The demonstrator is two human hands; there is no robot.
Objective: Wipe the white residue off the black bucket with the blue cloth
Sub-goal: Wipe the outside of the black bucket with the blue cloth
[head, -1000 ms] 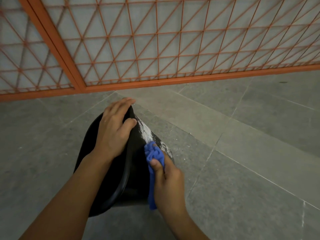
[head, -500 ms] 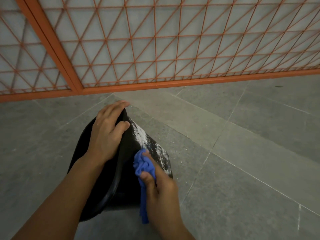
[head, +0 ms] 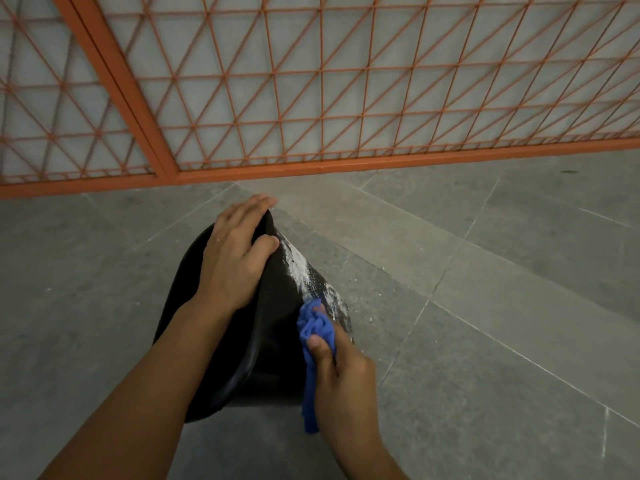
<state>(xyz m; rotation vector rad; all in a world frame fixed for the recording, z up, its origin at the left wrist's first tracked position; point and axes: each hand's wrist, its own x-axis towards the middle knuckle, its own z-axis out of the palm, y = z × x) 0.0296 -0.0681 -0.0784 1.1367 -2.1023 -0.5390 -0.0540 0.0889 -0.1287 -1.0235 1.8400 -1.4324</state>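
The black bucket lies tilted on the grey floor, its mouth toward the left. A streak of white residue runs down its outer right side. My left hand grips the bucket's upper rim, fingers over the edge and thumb on the outer wall. My right hand holds the bunched blue cloth and presses it against the bucket's side at the lower end of the residue. A tail of the cloth hangs down below my palm.
An orange metal lattice fence with a thick orange base rail stands just beyond the bucket. Grey stone floor tiles spread to the right and left, with small white flecks beside the bucket.
My right hand slid the cloth down and left along the bucket's side, then back up to the residue's lower end. My left hand kept its grip on the rim.
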